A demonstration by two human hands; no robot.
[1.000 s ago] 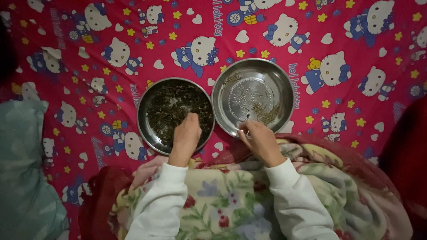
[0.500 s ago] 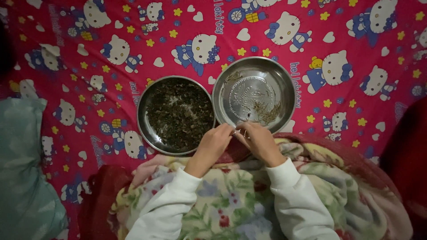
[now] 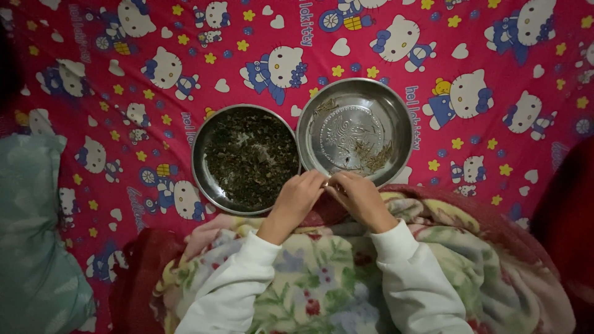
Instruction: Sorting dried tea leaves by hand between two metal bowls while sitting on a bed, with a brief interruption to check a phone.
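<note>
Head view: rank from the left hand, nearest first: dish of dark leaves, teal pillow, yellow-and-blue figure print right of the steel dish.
1. Dish of dark leaves: just up-left of the left hand, beside its rim.
2. Yellow-and-blue figure print: up and to the right, past the steel dish.
3. Teal pillow: far left edge.

Left hand (image 3: 298, 196) and right hand (image 3: 359, 196) meet fingertip to fingertip, fingers curled inward, white-sleeved forearms angling in from below.
</note>
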